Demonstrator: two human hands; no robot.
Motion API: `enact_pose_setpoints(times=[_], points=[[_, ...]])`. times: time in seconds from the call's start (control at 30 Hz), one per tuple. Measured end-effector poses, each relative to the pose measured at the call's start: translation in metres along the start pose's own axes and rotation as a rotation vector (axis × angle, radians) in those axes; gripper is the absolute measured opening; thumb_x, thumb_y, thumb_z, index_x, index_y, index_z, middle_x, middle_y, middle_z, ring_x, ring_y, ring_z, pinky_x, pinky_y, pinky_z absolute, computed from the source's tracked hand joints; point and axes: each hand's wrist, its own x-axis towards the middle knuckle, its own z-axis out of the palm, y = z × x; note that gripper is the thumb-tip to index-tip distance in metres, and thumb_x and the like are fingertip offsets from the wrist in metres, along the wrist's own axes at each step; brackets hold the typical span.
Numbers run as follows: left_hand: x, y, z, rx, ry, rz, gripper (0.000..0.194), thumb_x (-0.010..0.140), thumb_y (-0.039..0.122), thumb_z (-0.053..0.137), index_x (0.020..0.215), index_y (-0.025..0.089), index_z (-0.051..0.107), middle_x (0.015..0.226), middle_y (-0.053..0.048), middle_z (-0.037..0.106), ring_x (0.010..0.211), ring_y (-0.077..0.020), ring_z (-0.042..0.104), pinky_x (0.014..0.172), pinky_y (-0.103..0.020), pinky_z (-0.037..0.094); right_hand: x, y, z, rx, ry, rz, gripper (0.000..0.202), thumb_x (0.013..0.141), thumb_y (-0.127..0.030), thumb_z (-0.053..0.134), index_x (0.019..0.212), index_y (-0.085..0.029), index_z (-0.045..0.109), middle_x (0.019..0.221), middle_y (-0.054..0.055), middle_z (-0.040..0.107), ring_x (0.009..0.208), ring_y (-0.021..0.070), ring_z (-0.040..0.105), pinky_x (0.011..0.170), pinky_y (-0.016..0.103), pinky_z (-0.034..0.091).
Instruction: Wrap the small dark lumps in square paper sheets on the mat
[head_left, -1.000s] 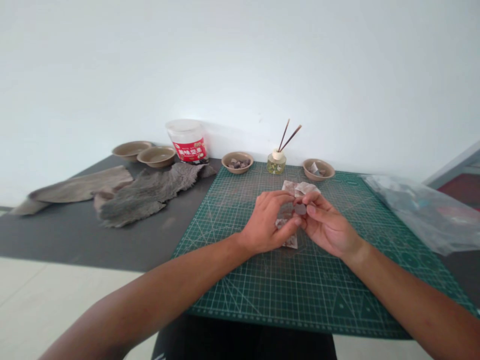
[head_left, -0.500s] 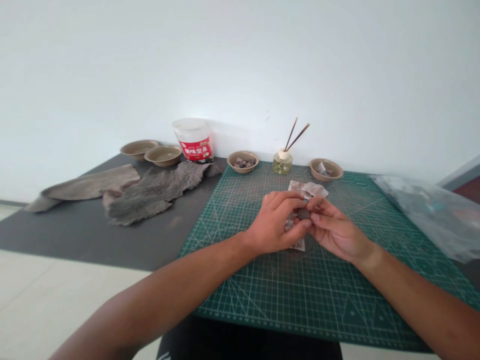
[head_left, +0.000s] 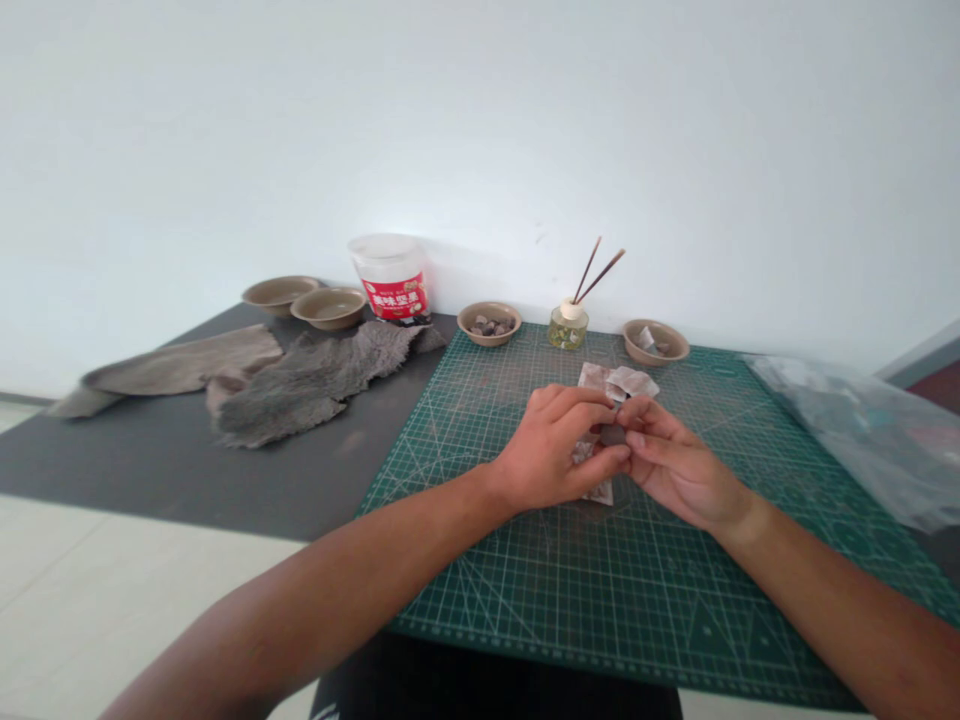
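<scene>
A small dark grey piece [head_left: 613, 434] is held between the fingertips of both hands, over the green cutting mat [head_left: 480, 600]. My left hand [head_left: 559, 445] pinches it from the left, its fingers curved over the top and the thumb below. From the right, my right hand [head_left: 675, 462] grips it with thumb and fingers. The fingertips of the two hands meet and cover part of the piece. Crumpled whitish paper packets with brown stains [head_left: 632, 382] lie just behind and beneath my hands.
Along the wall stand a bowl of stones [head_left: 489, 339], a reed diffuser [head_left: 568, 325], a bowl with packets [head_left: 655, 355] and a red-labelled tub [head_left: 391, 290]. Two bowls [head_left: 330, 322] and grey cloths [head_left: 319, 390] are at left; a plastic bag [head_left: 855, 430] is at right.
The view has shifted slightly. Both hands keep their hold, and the grey piece is turned a little between the fingertips.
</scene>
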Motion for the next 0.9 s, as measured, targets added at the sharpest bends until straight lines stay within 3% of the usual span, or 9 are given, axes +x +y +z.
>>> enact_pose_setpoints(times=[0.33,0.6,0.7,0.83,0.9], points=[[0.0002,-0.0003,0.0001,-0.041,-0.043,0.005,0.028,0.091,0.043,0.062,0.109,0.022,0.058,0.118,-0.008,0.068,0.110,-0.0231,0.063,0.095,-0.040,0.046,0.0010,0.0002,-0.0003,-0.022,-0.025,-0.022,0.017,0.087,-0.024,0.069,0.100,-0.029,0.059,0.095,0.000,0.060,0.088,0.0157,0.061,0.078,0.028,0.055],[0.0022,0.0010,-0.0032,-0.312,-0.045,0.088,0.023,0.093,0.031,0.062,0.111,0.018,0.062,0.123,-0.012,0.061,0.119,-0.0230,0.059,0.100,-0.039,0.051,0.0006,-0.0022,-0.0002,0.016,-0.039,0.005,0.026,0.081,-0.020,0.075,0.100,-0.028,0.059,0.092,-0.001,0.057,0.084,0.0132,0.059,0.073,0.024,0.054],[0.0025,0.0030,-0.0060,-0.429,-0.079,0.005,0.019,0.091,0.031,0.064,0.106,0.019,0.065,0.127,-0.013,0.058,0.124,-0.0261,0.055,0.103,-0.043,0.050,0.0002,-0.0016,-0.0014,0.014,-0.043,0.029,0.025,0.080,-0.021,0.077,0.096,-0.026,0.058,0.093,-0.002,0.057,0.089,0.0138,0.061,0.077,0.025,0.054],[0.0014,0.0028,-0.0051,-0.602,-0.159,-0.231,0.017,0.087,0.034,0.070,0.097,0.021,0.067,0.135,-0.010,0.052,0.103,-0.0233,0.065,0.085,-0.042,0.058,0.0006,-0.0011,-0.0028,-0.003,-0.081,0.048,0.026,0.081,-0.024,0.077,0.097,-0.026,0.057,0.096,0.000,0.060,0.099,0.0173,0.062,0.083,0.029,0.054],[0.0011,0.0016,-0.0032,-0.675,-0.163,-0.286,0.016,0.085,0.034,0.072,0.093,0.021,0.067,0.134,-0.009,0.053,0.103,-0.0230,0.065,0.085,-0.043,0.058,0.0012,-0.0010,-0.0036,-0.025,-0.083,0.050,0.026,0.081,-0.026,0.077,0.098,-0.026,0.057,0.097,0.001,0.061,0.098,0.0176,0.063,0.082,0.030,0.055]])
